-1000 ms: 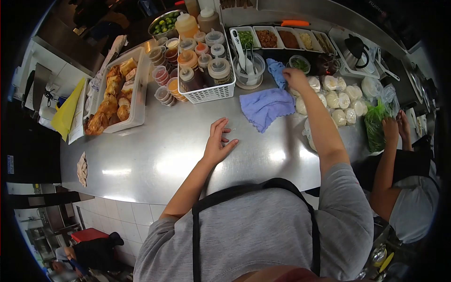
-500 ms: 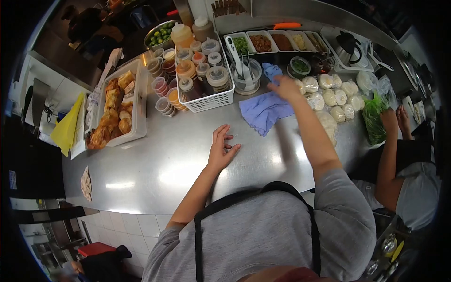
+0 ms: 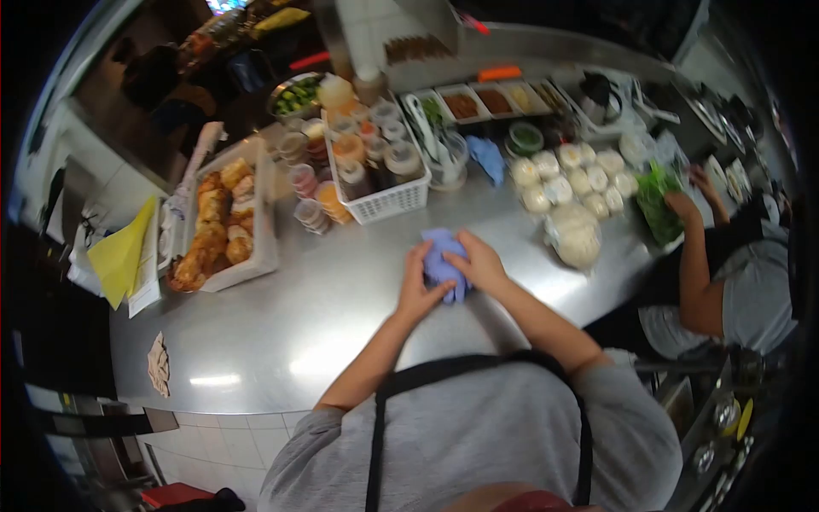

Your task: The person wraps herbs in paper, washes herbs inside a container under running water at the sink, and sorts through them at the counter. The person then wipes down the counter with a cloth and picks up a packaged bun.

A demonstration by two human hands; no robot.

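Note:
A purple-blue cloth (image 3: 442, 256) is bunched up between my two hands over the steel counter (image 3: 341, 324). My left hand (image 3: 418, 283) is closed around its left side. From the right, my right hand (image 3: 480, 264) grips it, fingers curled over the top. Another blue cloth (image 3: 486, 159) lies crumpled farther back, beside a clear container (image 3: 450, 162) with utensils in it. Several wrapped white dough balls (image 3: 578, 179) sit to the right, with a larger bagged one (image 3: 572, 235) nearest my right forearm.
A white basket of squeeze bottles (image 3: 388, 203) stands behind my hands, with small sauce cups (image 3: 311, 215) on its left. At left is a tub of roast chicken (image 3: 256, 269). A co-worker's hand (image 3: 680, 205) holds a green leafy bundle (image 3: 655, 205) at right. Topping trays (image 3: 465, 106) line the back.
The purple-blue cloth, spread flat before, has been drawn toward me and bunched up. My right hand came back with it, and my left hand, empty before, now holds it too.

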